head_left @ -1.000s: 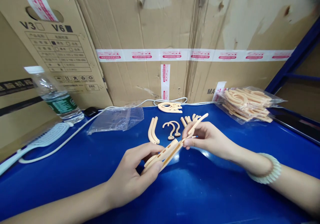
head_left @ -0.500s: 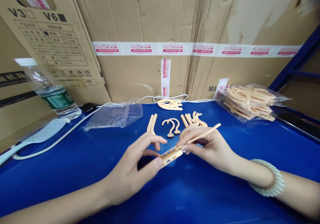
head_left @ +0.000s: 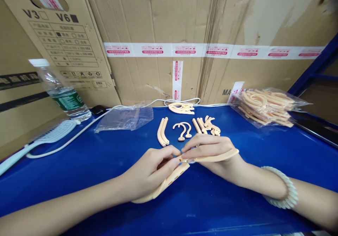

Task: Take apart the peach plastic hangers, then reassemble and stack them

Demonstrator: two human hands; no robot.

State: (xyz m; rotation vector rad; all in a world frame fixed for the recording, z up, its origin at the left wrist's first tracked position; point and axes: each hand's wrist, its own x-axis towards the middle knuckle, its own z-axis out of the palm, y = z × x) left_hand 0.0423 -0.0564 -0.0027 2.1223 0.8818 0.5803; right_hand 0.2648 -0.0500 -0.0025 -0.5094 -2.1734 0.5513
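Both hands meet over the blue tabletop. My left hand [head_left: 155, 174] is closed round a slotted beige hanger piece [head_left: 173, 178], which slants down to the left under the palm. In my right hand [head_left: 216, 151] is a curved beige hanger arm [head_left: 218, 157], its inner end at the left fingertips. The fingers hide where the pieces meet. Just beyond lie two curved arms [head_left: 162, 132] side by side, two hanger hooks [head_left: 182, 132], and a group of straight and curved parts [head_left: 207, 125], partly behind my right hand.
A beige hanger [head_left: 181, 108] lies farther back by a white cable [head_left: 155, 102]. At left are a clear plastic bag [head_left: 123, 120], a water bottle [head_left: 67, 100] and a pale hairbrush [head_left: 56, 134]. Bagged hanger parts [head_left: 266, 106] sit at right. Cardboard boxes [head_left: 148, 21] wall the back.
My hands have closed together, the left fingers now wrapped over the slotted piece, which has turned and dipped left. The arm in my right hand has tilted to nearly level. The view shifted slightly.
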